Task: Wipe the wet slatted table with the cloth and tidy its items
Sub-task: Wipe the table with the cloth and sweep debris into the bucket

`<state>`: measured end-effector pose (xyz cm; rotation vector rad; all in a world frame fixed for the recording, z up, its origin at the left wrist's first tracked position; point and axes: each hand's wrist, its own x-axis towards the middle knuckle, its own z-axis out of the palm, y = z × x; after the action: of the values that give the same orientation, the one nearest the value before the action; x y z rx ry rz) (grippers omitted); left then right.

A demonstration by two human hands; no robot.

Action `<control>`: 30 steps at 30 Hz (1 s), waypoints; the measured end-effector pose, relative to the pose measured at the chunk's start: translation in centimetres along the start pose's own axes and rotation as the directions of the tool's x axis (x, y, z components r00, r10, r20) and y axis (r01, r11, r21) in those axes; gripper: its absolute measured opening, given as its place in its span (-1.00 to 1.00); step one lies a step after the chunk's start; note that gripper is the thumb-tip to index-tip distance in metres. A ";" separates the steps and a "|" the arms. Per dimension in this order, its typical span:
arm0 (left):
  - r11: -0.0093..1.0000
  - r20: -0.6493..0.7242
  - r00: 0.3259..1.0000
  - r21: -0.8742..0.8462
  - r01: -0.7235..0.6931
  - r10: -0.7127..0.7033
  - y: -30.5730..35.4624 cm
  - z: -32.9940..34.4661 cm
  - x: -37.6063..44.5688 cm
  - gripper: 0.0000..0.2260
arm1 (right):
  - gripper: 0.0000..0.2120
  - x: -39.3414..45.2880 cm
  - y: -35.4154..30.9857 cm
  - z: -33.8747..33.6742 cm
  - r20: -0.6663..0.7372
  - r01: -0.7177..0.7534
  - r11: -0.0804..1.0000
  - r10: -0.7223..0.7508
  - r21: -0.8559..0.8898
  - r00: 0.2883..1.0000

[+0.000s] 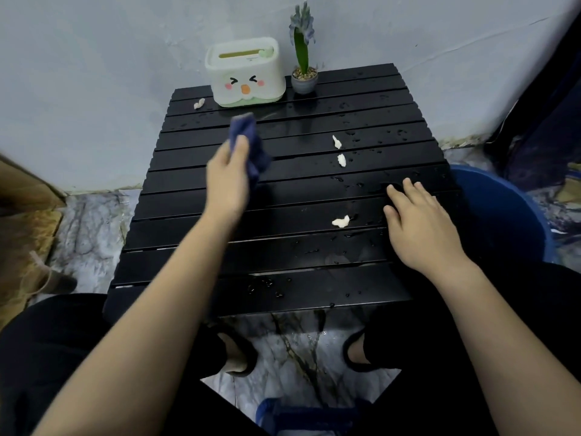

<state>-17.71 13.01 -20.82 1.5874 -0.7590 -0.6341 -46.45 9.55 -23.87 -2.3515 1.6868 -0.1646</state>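
The black slatted surface (292,196) is dotted with water drops, thickest toward its right half and near edge. The left hand (228,180) reaches out over the middle-left of the surface and grips a bunched dark blue cloth (248,143), fingers curled round it with the thumb on top; the cloth is blurred, and whether it touches the slats cannot be told. The right hand (418,221) lies flat at about 3 o'clock on the surface, fingers straight and spread, holding nothing. Small white paper scraps sit on the slats: one (199,103) at 11 o'clock just left of the tissue box (245,77), two (339,151) close together right of centre, and one (341,221) nearer, just left of the right hand. The tissue box, white with a cartoon face and a green base, stands at 12 o'clock on the far edge, and a small potted plant (303,75) with a purple bloom stands just beside it to the right. A blue basin (503,212) sits on the floor just off the surface's right edge.
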 end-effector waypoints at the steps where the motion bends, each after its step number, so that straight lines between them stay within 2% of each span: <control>1: 0.998 -0.029 0.999 0.061 -0.029 0.030 -0.4 -1.5 0.7 -0.80 | -0.53 0.1 0.0 0.0 -0.001 -0.002 1.000 0.002 0.002 1.000; 4: 0.932 -0.008 0.997 0.357 -0.063 0.070 -2.7 -4.2 2.1 -0.69 | -0.52 0.2 -0.2 0.1 0.003 -0.007 1.000 0.007 -0.006 1.000; 5: 0.852 0.049 0.997 0.519 -0.073 0.055 -3.8 -4.2 2.4 -0.64 | -0.51 0.2 -0.2 0.2 0.007 -0.008 1.000 0.008 -0.013 1.000; 6: 0.713 0.112 0.993 0.694 -0.102 0.032 -4.9 -3.9 2.4 -0.58 | -0.51 0.2 -0.2 0.3 0.010 -0.006 1.000 0.007 -0.020 1.000; 7: 0.556 0.164 0.986 0.817 -0.153 0.031 -5.7 -3.2 2.3 -0.53 | -0.51 0.1 -0.2 0.3 0.012 -0.004 1.000 0.004 -0.024 1.000; 8: 0.444 0.198 0.978 0.873 -0.204 0.060 -6.0 -2.2 2.2 -0.51 | -0.51 0.1 -0.1 0.3 0.013 -0.004 1.000 0.004 -0.024 1.000; 10: 0.388 0.231 0.967 0.885 -0.256 0.112 -6.0 0.2 2.1 -0.53 | -0.51 0.2 0.0 0.2 0.016 -0.003 1.000 0.004 -0.023 1.000; 15: 0.461 0.388 0.914 0.793 -0.398 0.122 -4.8 6.6 0.4 -0.52 | -0.52 0.2 -0.1 0.1 0.014 -0.007 1.000 0.007 -0.021 1.000; 19: 0.534 0.535 0.830 0.661 -0.527 0.157 -3.4 10.9 -2.0 -0.54 | -0.53 0.2 -0.1 0.1 0.008 -0.010 1.000 0.010 -0.016 1.000; 21: 0.631 0.594 0.793 0.566 -0.531 0.133 -2.8 11.9 -3.1 -0.55 | -0.53 0.1 -0.1 0.0 0.001 -0.007 1.000 0.007 -0.013 1.000; 23: 0.806 0.620 0.779 0.415 -0.422 0.088 -2.1 12.0 -3.5 -0.59 | -0.53 0.1 0.1 -0.1 -0.006 -0.007 1.000 0.007 0.003 1.000; 25: 0.948 0.536 0.838 0.204 -0.246 0.102 -1.0 11.3 -2.8 -0.69 | -0.53 0.0 0.3 -0.2 -0.009 -0.008 0.999 0.008 0.032 1.000; 27: 0.984 0.365 0.923 0.075 -0.158 0.121 0.0 9.9 -0.7 -0.81 | -0.53 0.1 0.5 -0.3 -0.009 -0.010 0.998 0.011 0.056 1.000; 30: 0.973 0.137 0.980 0.159 -0.167 0.145 0.4 7.2 4.0 -0.88 | -0.52 0.2 0.8 -0.5 -0.011 -0.025 0.997 0.026 0.078 1.000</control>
<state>-20.65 5.31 -21.45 1.6339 -1.0440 -0.5689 -47.23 9.06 -23.63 -2.2756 1.6837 -0.2360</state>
